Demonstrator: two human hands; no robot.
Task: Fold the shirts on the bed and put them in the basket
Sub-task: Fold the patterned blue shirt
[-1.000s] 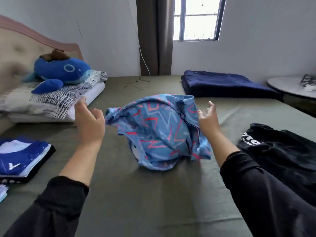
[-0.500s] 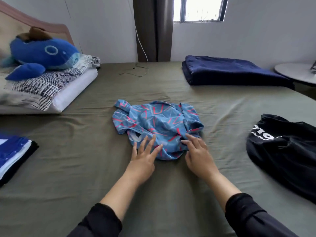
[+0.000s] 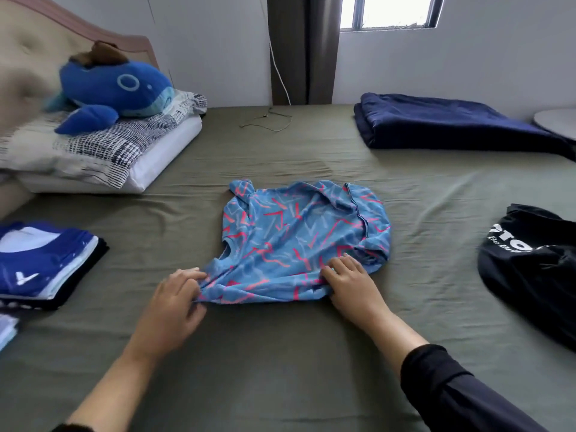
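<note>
A folded stack [image 3: 40,263] lies at the bed's [image 3: 280,353] left edge, while both hands — left hand [image 3: 174,304], right hand [image 3: 349,282] — pinch the near hem of the rumpled patterned shirt [image 3: 299,238] mid-bed; the black shirt [image 3: 536,269] waits unfolded — no basket in view.

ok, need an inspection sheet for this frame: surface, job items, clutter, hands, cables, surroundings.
Surface: olive-green bed sheet, wrinkled.
Job's things: light blue shirt with pink zigzag print lies rumpled mid-bed; black shirt with white lettering unfolded at right; folded stack of blue-and-white shirts at left. Basket: nothing seen.
Clutter: blue plush whale on patterned pillows; folded navy blanket.
Grippers: left hand fingers pinch the shirt's near left hem; right hand grips the near right hem.
Cables: thin dark cord on the sheet; white cable down the wall.
Surroundings: window, dark curtain, padded headboard.
</note>
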